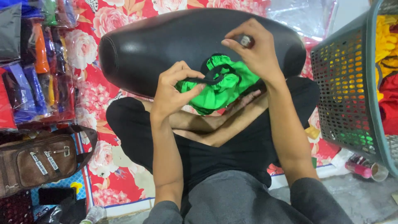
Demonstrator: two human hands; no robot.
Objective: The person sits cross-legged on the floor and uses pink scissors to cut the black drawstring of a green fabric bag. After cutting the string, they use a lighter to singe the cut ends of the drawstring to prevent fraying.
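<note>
The bunched bright green cloth (219,85) with its black elastic band (209,76) sits right between the two hands, in front of the person's crossed legs and resting against the near edge of the big rounded black leather cushion (166,45). The band runs roughly left to right, from one hand to the other. The left hand (176,87) is curled tight, pinching the band and a fold of green at its left end. The right hand (253,49) is raised a little higher and further out, fingers closed round a small dark object with a silvery tip, just above the cloth's right side; the left hand is the nearer to the fabric. All this is on a red floral plastic mat (89,49). A grey perforated plastic basket (352,91) stands to the right, a brown leather bag (39,159) and packets of coloured cloth (37,62) to the left
</note>
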